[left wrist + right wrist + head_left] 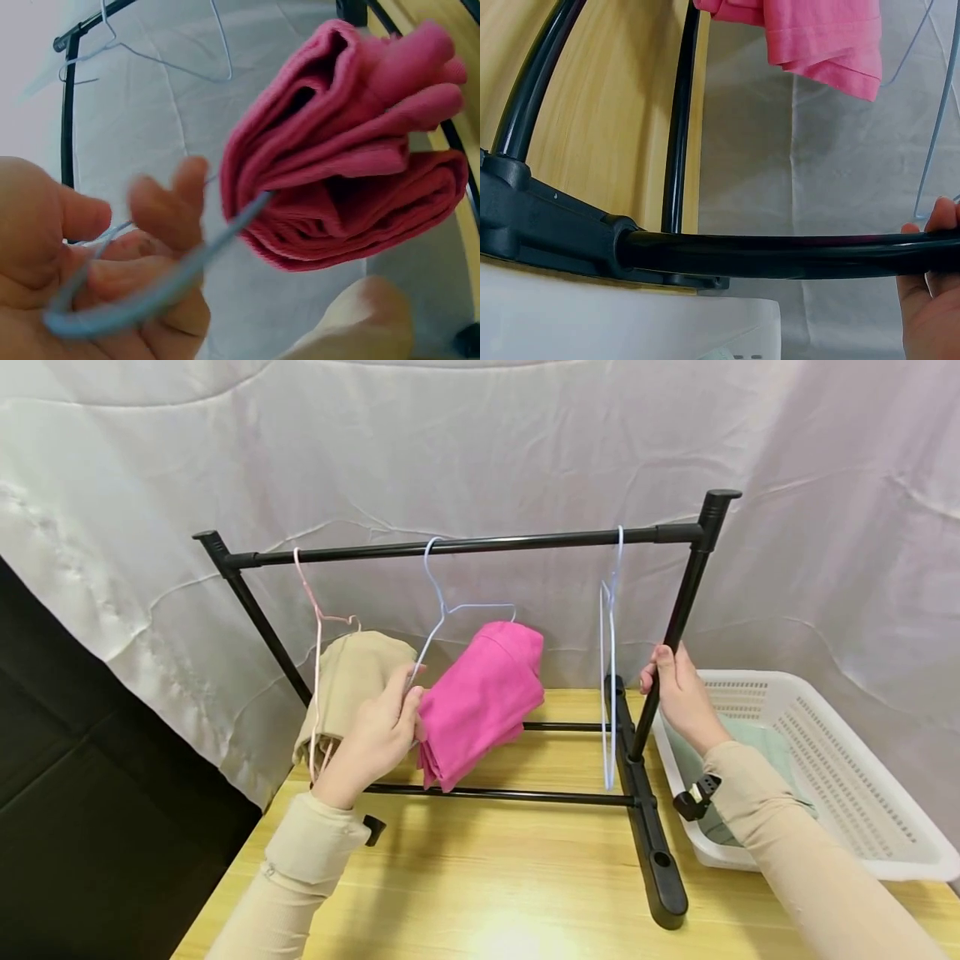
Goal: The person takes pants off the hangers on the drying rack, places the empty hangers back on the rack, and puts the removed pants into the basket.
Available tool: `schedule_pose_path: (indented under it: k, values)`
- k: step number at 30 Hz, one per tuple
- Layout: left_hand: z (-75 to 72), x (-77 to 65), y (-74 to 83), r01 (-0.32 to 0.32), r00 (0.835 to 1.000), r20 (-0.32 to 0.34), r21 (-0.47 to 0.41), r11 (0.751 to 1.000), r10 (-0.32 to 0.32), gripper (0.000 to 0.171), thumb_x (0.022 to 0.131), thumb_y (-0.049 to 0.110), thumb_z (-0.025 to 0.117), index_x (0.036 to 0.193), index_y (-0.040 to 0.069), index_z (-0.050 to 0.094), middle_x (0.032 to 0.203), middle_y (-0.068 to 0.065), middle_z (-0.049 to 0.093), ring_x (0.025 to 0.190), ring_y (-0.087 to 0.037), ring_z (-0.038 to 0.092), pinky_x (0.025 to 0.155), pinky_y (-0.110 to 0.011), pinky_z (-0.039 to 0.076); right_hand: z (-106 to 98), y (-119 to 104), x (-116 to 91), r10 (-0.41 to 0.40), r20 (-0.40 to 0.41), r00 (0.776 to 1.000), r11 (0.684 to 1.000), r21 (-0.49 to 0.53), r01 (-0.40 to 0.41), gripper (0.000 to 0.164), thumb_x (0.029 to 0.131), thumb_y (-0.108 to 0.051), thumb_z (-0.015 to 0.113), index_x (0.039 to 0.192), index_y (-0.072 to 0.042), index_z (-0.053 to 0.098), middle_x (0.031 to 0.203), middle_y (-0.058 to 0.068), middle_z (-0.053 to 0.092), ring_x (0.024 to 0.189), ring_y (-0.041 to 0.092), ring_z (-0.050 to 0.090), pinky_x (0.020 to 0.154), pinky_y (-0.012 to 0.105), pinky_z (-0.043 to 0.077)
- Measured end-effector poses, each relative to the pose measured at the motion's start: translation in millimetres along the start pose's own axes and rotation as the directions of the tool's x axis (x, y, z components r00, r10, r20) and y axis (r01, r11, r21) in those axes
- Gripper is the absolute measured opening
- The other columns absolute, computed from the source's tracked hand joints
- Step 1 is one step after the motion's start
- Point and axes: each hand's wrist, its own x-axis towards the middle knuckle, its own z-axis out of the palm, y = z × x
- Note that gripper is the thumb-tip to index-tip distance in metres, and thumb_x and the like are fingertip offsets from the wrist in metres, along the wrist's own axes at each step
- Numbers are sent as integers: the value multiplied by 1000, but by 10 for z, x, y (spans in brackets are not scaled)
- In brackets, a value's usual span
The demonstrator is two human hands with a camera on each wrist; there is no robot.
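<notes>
A pink folded cloth (483, 693) hangs over the lower bar of a light blue hanger (441, 602), tilted on the rack's top rail. My left hand (382, 727) holds that hanger by its left end, and in the left wrist view the bent wire crosses the palm of the hand (127, 277). Beside it, a beige cloth (360, 681) hangs on a pink hanger (317, 647). My right hand (678, 693) grips the right post of the black clothes rack (678, 602). In the right wrist view, fingers (943, 217) show around this post.
Near the right post, a bare blue hanger (611, 693) hangs from the rail. To the right is a white basket (885, 777) with a pale green cloth (761, 747) inside. The rack's feet stand on a wooden table (487, 868), before a pale curtain (525, 452).
</notes>
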Motion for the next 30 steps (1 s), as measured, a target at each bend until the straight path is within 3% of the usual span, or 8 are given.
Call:
schedule_pose_path:
  k: [4, 6, 11, 17, 23, 27, 30]
  values:
    - [81, 12, 7, 42, 999, 20, -167, 985, -39, 37, 119, 23, 33, 146, 4, 49, 71, -12, 62, 59, -20, 59, 63, -36, 53, -14, -4, -5, 3, 0, 1000, 1000, -1, -3, 38, 118, -41, 22, 116, -8, 42, 84, 10, 60, 76, 10, 61, 72, 20, 50]
    - [118, 14, 12, 38, 999, -22, -193, 980, -43, 35, 119, 23, 33, 138, 2, 54, 84, -17, 66, 72, -24, 64, 71, -37, 55, -12, -9, -2, 4, 1, 1000, 1000, -5, -4, 38, 117, -41, 22, 117, -9, 42, 85, 10, 60, 76, 10, 62, 72, 20, 50]
    - [178, 15, 31, 19, 988, -148, -139, 990, -40, 29, 118, 20, 37, 120, 3, 60, 111, -19, 69, 92, -29, 61, 86, -43, 51, -5, -8, -5, 14, -2, 1000, 1000, -15, -14, 36, 118, -39, 22, 117, -10, 42, 86, 12, 60, 77, 10, 62, 73, 20, 49]
    - [202, 2, 32, 17, 977, -207, -152, 988, -49, 25, 116, 17, 40, 109, 5, 60, 85, -11, 55, 70, -17, 46, 68, -34, 43, -1, 20, 3, 12, -7, 1000, 1000, -25, -13, 39, 118, -33, 20, 118, -2, 41, 87, 18, 61, 75, 6, 60, 72, 20, 49]
    - [208, -4, 43, 8, 966, -255, -135, 991, -43, 24, 116, 17, 42, 106, 6, 62, 94, -15, 65, 77, -23, 54, 75, -38, 47, -11, -13, 0, 14, -3, 1000, 1000, -20, -14, 36, 119, -30, 19, 114, -3, 42, 86, 19, 60, 74, 3, 58, 72, 21, 48]
    - [215, 15, 46, 3, 959, -281, -133, 991, -40, 24, 115, 17, 44, 105, 6, 63, 103, -17, 72, 88, -29, 61, 83, -45, 49, -2, 18, 2, 22, -11, 1000, 999, -23, -22, 35, 118, -33, 20, 115, -8, 43, 88, 17, 62, 76, 8, 60, 73, 21, 48]
    - [220, 26, 52, -4, 955, -295, -130, 991, -35, 24, 115, 17, 45, 104, 6, 63, 101, -17, 72, 88, -31, 62, 84, -46, 50, 9, 37, 2, 15, -23, 1000, 1000, -20, -15, 34, 118, -34, 22, 116, -8, 44, 87, 15, 62, 76, 12, 62, 72, 21, 48]
